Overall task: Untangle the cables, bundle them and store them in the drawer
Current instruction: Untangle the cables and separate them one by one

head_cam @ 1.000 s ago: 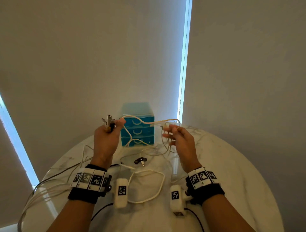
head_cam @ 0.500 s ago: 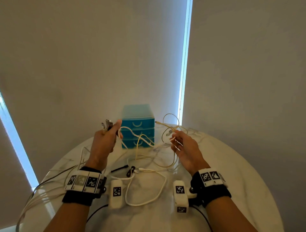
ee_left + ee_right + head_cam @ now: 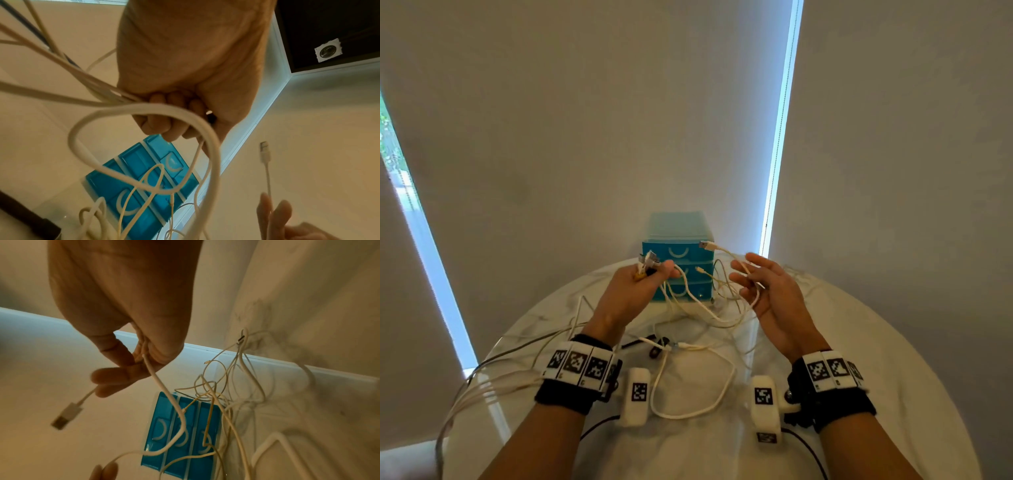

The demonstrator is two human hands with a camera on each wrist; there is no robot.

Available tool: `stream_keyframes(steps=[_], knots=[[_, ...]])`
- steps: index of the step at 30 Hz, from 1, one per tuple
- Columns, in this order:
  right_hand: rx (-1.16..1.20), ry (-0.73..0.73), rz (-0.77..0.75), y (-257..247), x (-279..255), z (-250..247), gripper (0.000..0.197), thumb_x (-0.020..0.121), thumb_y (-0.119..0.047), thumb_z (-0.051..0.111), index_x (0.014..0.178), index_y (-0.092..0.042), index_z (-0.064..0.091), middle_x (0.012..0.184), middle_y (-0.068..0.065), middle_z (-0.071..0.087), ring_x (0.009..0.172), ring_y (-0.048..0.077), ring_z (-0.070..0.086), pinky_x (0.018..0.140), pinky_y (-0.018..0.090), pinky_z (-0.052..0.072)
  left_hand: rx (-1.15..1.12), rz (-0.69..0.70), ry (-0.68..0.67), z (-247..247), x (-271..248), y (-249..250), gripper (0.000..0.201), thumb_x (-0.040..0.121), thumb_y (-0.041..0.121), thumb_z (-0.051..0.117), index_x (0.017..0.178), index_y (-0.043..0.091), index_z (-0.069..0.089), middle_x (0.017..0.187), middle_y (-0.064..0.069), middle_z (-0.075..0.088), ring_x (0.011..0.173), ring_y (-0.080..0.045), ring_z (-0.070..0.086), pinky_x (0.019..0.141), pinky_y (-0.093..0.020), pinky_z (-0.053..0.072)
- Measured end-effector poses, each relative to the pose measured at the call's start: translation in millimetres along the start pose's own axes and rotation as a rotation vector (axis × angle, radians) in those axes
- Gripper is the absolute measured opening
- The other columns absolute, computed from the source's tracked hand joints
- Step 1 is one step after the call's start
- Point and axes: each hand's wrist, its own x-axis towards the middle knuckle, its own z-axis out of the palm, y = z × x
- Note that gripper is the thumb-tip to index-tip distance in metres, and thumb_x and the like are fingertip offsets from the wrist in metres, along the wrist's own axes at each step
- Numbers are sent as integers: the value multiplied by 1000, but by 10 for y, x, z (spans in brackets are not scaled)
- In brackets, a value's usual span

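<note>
My left hand (image 3: 643, 281) is raised in a fist and grips a bunch of cable ends, their plugs (image 3: 649, 260) sticking out above it. In the left wrist view several white cables (image 3: 92, 91) run out of that fist (image 3: 185, 65). My right hand (image 3: 760, 287) holds a thin white USB cable between its fingers (image 3: 123, 371), and the plug (image 3: 707, 245) (image 3: 65, 417) points up and to the left. Slack cream cables (image 3: 709, 308) hang tangled between both hands. The blue drawer unit (image 3: 674, 226) (image 3: 185, 434) stands behind them with all its drawers shut.
A round white marble table (image 3: 859, 342) carries everything. A thick white cable loop (image 3: 688, 414) and a small black plug (image 3: 657, 349) lie between my wrists. Several cables (image 3: 482, 383) trail off the table's left edge. Blinds hang right behind the drawers.
The cable that was stretched between my hands has gone slack. My right hand has spread its fingers, and the USB plug now sticks up in front of the top drawer.
</note>
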Motion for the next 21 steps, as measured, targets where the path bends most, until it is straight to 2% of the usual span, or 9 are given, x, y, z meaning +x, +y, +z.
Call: stream_keyframes(steps=[3,5,7,10,12,14,16,18,21], knots=[[66,90,-30,7,48,-82,23,102,2,55,117,-13,64,91,7,73,80,20,72,75,33,60,-134,-18,93,-59,63,-54,31,107,47,62,101,28,86,45,21,49,59,-6,40,59,-28,32],[81,122,-47,-7,61,-115,19,100,-1,58,113,-14,62,84,2,65,76,18,64,73,33,54,-177,-19,98,-88,102,-111,31,105,52,62,101,33,86,51,16,38,59,-10,33,54,-29,29],[139,134,-31,-59,56,-142,10,99,-13,61,109,-13,60,75,0,55,72,17,56,71,31,49,-185,-19,86,-108,122,-150,30,104,55,62,99,37,85,61,6,30,58,-12,28,51,-27,26],[320,176,36,-130,41,-212,29,100,-39,66,102,-10,67,61,-2,38,59,15,50,69,30,48,-189,-32,76,-127,133,-169,30,104,55,63,96,37,85,59,9,33,57,-11,30,52,-28,27],[478,197,47,-146,68,-309,39,104,-48,62,99,-10,68,51,-5,33,49,10,45,57,25,48,-186,-49,91,-148,141,-185,31,104,54,63,97,34,86,52,15,38,58,-11,33,54,-30,28],[598,193,37,-157,91,-393,40,104,-50,64,97,-11,66,48,-7,33,46,6,38,50,21,44,-204,-62,102,-188,154,-216,31,103,54,64,97,33,86,57,9,35,59,-13,31,54,-30,26],[644,160,46,-185,81,-438,41,99,-52,71,89,-12,66,49,-9,32,45,7,35,49,18,41,-225,-70,117,-223,167,-240,31,103,55,64,97,34,85,66,1,28,58,-13,27,54,-30,25],[593,94,47,-210,55,-429,42,98,-54,72,81,-17,65,50,-10,33,44,8,34,46,18,35,-243,-74,143,-249,179,-259,31,103,56,64,97,33,85,66,0,27,56,-13,27,52,-29,25],[416,33,18,-209,49,-364,45,104,-55,62,75,-20,61,54,-8,34,42,7,32,39,23,24,-241,-75,122,-266,175,-273,31,103,56,64,98,33,85,64,1,28,55,-13,26,51,-28,24]])
